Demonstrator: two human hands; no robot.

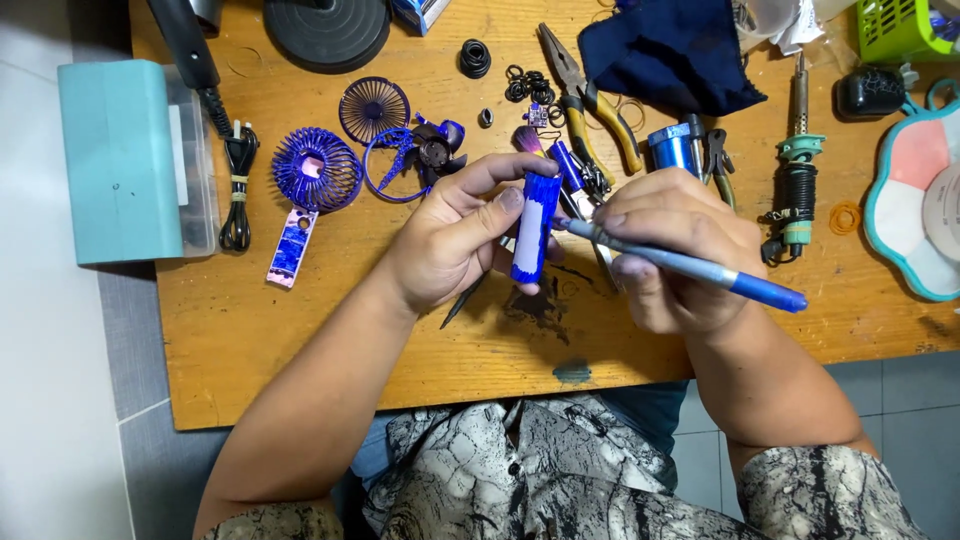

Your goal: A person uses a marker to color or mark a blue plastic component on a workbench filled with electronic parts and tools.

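A small blue-and-white cylinder (536,228), seemingly a battery cell with a blue wrap partly gone over pale, is held upright above the middle of a wooden workbench (300,340); it looks rigid, light and smooth-skinned, likely to slip if pinched at the ends, so a hold around its barrel seems soundest; the left hand (455,235) has exactly that hold, thumb on the near side, fingers curled round the far side, closed firmly on it. The right hand (670,245) is closed around a blue pen-shaped tool (690,265), its tip just touching the cylinder's right side near the top; whether it is a brush or a marker cannot be told.

Behind the hands lie the parts of a dismantled purple handheld fan: a round wire grille (316,168), a second flat grille (374,108), a blade hub (432,150), and a small circuit strip (291,247); yellow-handled pliers (590,100) and black rubber rings (528,85) lie beyond; a soldering iron (797,170) rests to the right, near a flower-shaped tray (890,215); a teal box (120,160) stands at the left edge; a dark stain (540,305) marks the wood beneath the cylinder.
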